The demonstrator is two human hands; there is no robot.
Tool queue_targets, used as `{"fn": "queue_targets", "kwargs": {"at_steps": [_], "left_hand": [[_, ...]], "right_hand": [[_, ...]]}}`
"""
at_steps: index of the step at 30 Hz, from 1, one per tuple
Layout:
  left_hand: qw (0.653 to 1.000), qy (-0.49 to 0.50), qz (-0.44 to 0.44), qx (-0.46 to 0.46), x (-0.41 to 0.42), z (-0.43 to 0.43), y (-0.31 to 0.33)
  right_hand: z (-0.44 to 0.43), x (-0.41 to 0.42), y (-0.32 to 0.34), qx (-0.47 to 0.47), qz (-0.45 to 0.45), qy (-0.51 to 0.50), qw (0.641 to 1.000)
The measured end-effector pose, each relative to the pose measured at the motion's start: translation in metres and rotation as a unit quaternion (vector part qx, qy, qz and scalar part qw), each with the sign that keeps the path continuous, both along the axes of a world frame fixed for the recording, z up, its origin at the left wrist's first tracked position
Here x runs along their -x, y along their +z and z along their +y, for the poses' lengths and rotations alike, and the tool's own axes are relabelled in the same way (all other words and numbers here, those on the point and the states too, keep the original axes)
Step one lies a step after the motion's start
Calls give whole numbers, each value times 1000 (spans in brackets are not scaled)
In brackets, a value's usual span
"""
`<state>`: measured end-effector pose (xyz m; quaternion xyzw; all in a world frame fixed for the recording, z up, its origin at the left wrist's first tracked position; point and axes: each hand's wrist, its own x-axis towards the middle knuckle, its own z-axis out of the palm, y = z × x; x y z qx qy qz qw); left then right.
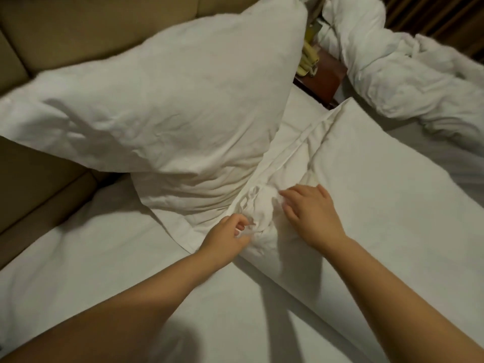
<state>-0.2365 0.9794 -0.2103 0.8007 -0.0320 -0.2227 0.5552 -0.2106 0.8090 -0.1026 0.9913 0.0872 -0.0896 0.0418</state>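
At the filled pillowcase mouth [259, 205], left hand [225, 239] pinches it, right hand [311, 213] perhaps flat.

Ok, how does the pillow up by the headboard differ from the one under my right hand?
The headboard pillow leans up, tilted; the flat pillow lies on the bed. The headboard pillow looks plump and creased, the flat pillow smoother. Both are white.

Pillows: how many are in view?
2. The leaning pillow is upper left against the headboard; the flat pillow lies under left hand and right hand. The duvet may hide more.
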Motion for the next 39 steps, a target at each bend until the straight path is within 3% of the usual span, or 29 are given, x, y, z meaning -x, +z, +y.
{"fn": "queue_targets", "kwargs": {"at_steps": [3,11,16,21,25,30,35,39], "left_hand": [[999,4,-45,-20,4,10,45],[979,-40,-134,-148,59,64,141],[959,-34,-172,-221,89,86,177],[895,-17,-160,-416,110,108,207],[849,12,-180,-496,111,121,215],[824,16,-202,-529,81,145,218],[797,-8,-216,-563,3,184,214],[822,-55,-178,-538,-63,193,199]], "right_hand": [[22,22,21,-25,13,-69,997],[75,93,85,-55,-2,-104,993],[108,126,110,-167,-24,-173,970],[120,148,127,-185,-17,-152,971],[126,149,140,-180,-45,-122,975],[120,142,148,-157,-69,-132,976],[109,113,147,-126,-68,-204,968],[126,82,141,-100,-28,-232,967]]}}
